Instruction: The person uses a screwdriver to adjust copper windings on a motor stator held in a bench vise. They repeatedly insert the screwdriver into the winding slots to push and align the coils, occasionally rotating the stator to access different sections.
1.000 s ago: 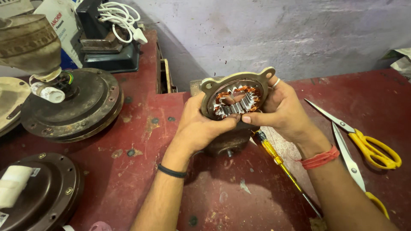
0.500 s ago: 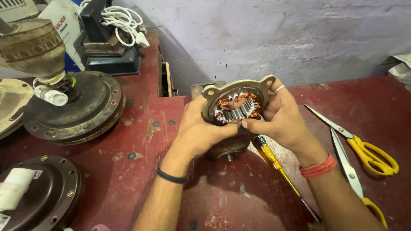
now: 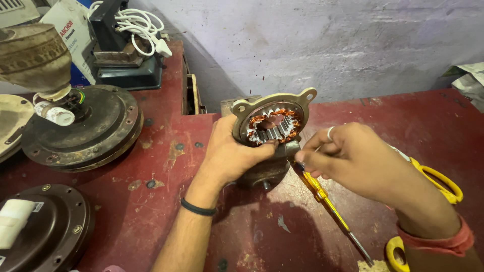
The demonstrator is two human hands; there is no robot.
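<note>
I count one motor stator (image 3: 273, 123), one yellow screwdriver (image 3: 322, 194) and two yellow-handled scissors (image 3: 438, 179) on the red worktop (image 3: 151, 166). My left hand (image 3: 229, 153) has its grip closed around the stator, which is held above the worktop with its open face (copper coils visible) tilted toward me. My right hand (image 3: 348, 158) pinches something thin just beside it; I cannot tell what.

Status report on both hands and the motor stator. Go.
Left hand grips motor stator, copper windings facing camera. Right hand pinched at its lower rim. Yellow screwdriver lies on the red table below.
</note>
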